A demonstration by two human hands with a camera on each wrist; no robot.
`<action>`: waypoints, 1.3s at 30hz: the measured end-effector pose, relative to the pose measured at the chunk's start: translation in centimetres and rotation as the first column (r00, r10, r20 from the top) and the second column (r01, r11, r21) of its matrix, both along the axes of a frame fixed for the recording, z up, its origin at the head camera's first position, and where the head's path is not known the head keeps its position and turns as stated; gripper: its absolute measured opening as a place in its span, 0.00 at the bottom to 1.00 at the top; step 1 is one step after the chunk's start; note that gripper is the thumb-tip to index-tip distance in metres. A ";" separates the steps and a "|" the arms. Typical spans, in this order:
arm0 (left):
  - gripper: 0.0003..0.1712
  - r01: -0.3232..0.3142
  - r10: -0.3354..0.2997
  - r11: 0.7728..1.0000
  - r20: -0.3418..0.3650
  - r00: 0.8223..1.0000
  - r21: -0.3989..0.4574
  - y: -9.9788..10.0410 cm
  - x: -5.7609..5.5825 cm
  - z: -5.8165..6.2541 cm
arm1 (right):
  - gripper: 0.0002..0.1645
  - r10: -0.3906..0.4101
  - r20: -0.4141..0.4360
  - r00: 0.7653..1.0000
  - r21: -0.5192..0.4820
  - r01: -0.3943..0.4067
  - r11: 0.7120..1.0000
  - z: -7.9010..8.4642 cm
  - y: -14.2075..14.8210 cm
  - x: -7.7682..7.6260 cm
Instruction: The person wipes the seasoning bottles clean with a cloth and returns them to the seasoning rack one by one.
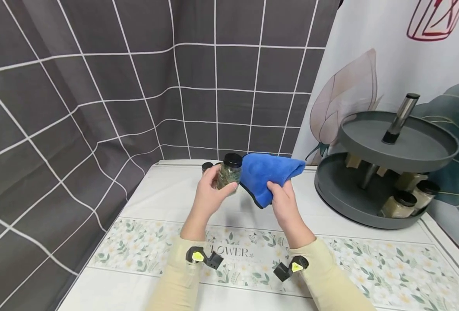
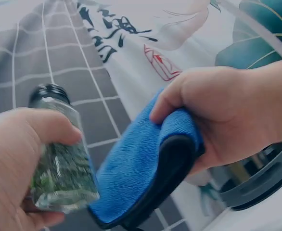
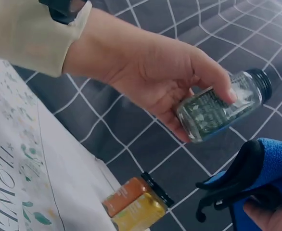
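Blue cloth (image 1: 261, 176) pinched in right hand (image 1: 285, 202) — left hand (image 1: 210, 191) curled round jar (image 1: 230, 173).

To the right of my right hand (image 1: 284, 201), I could sweep over the white tabletop (image 1: 306, 201) to the lower tray (image 1: 340, 192), where the upper tray (image 1: 359, 134) roofs my way in and a metal post (image 1: 404, 116) rises through it. Beyond my left hand (image 1: 209, 190), an orange jar (image 3: 124, 196) and a yellow jar (image 3: 138, 214) block me; between my hands, the herb jar (image 1: 228, 176) and blue cloth (image 1: 266, 172) crowd the gap.
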State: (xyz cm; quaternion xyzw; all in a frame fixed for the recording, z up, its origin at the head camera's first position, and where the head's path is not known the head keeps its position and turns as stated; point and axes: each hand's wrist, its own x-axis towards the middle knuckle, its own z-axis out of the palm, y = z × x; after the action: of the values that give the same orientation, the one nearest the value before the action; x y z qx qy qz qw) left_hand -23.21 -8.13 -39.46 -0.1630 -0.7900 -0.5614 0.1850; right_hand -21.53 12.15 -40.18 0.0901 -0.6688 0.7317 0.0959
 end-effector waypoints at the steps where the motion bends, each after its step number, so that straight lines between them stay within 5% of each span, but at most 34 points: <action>1: 0.31 -0.007 0.006 0.999 -0.016 1.000 -0.048 -0.2 0.1 0.2 | 0.39 0.006 -0.016 1.000 0.013 -0.006 1.000 0.0 0.0 0.1; 5: 0.31 -0.033 0.011 0.977 -0.103 0.995 -0.211 -0.7 0.4 0.6 | 0.38 0.016 -0.068 0.998 0.040 -0.014 0.999 -0.1 -0.2 0.4; 10: 0.32 -0.036 -0.004 0.957 -0.135 0.991 -0.287 -0.9 0.9 1.1 | 0.34 -0.003 -0.167 0.986 0.076 0.016 0.997 -0.4 -0.5 1.1; 16: 0.31 0.033 -0.085 0.930 -0.128 0.988 -0.366 -1.1 1.3 1.4 | 0.36 0.104 -0.397 0.912 0.252 -0.001 0.968 -0.7 -1.0 1.5; 18: 0.31 0.070 -0.136 0.918 -0.142 0.981 -0.391 -1.2 1.4 1.4 | 0.39 0.134 -0.377 0.917 0.269 -0.029 0.963 -0.7 -0.9 1.5; 22: 0.29 0.160 -0.218 0.925 -0.137 0.966 -0.344 -1.1 1.4 1.3 | 0.39 0.217 -0.194 0.957 0.025 -0.216 0.976 -0.4 -0.8 1.6; 25: 0.26 0.206 -0.228 0.952 -0.072 0.971 -0.226 -0.8 1.7 1.6 | 0.38 0.286 -0.105 0.952 -0.216 -0.303 0.928 -0.4 -1.0 1.6; 27: 0.24 0.218 -0.221 0.966 -0.007 0.975 -0.136 -0.4 1.9 1.8 | 0.37 0.280 -0.099 0.955 -0.249 -0.296 0.922 -0.4 -1.3 1.7; 30: 0.22 0.210 -0.206 0.977 0.089 0.975 -0.042 0.2 2.2 2.2 | 0.37 0.171 -0.153 0.973 -0.112 -0.189 0.976 -0.7 -1.7 1.7; 32: 0.21 0.192 -0.184 0.980 0.133 0.974 -0.051 0.3 2.2 2.3 | 0.38 0.111 -0.239 0.965 0.046 -0.103 0.994 -0.8 -1.8 1.6; 35: 0.22 0.158 -0.134 0.972 0.139 0.981 -0.172 0.0 2.2 2.5 | 0.39 0.106 -0.361 0.927 0.230 -0.021 0.973 -0.9 -1.5 1.4; 39: 0.24 0.132 -0.154 0.898 -0.018 0.988 -0.419 -0.8 2.1 2.5 | 0.37 0.199 -0.351 0.915 0.282 -0.099 0.954 -0.8 -0.9 1.1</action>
State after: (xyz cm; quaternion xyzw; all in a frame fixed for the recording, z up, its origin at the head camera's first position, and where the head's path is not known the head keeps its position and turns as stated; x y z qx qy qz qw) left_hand -21.16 -8.88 -36.98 -0.2703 -0.8725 -0.3877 0.1240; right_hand -20.39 11.25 -41.00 0.2914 -0.7186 0.6126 0.1530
